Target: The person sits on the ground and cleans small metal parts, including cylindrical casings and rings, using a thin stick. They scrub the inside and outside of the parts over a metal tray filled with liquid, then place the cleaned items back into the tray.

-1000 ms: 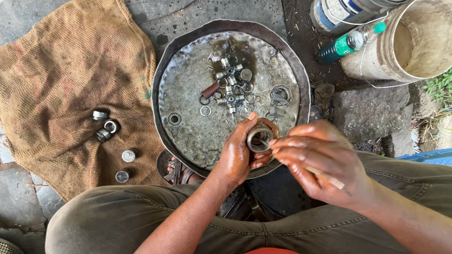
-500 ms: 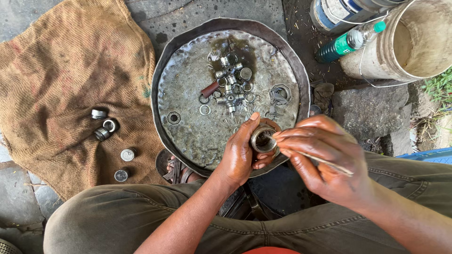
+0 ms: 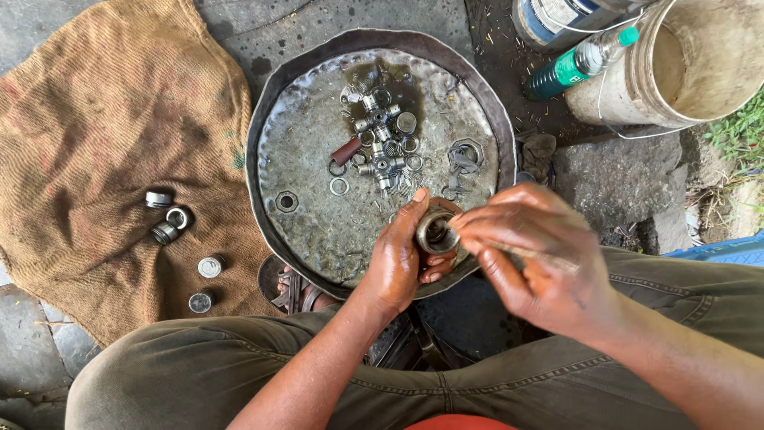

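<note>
Single head-worn view, looking steeply down, close over the lap, round metal tray (image 3: 318,239) ahead on the ground

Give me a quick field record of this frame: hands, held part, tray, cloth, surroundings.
left hand: grips a round metal ring part over the tray's near edge
right hand: holds a thin stick-like tool, fingertips at the ring's opening
tray: round, dented metal, holds small rings, bearings and bolts in dark liquid
burlap cloth: left of tray, five small round metal parts on it
surroundings: bucket, green-capped bottle upper right
</note>
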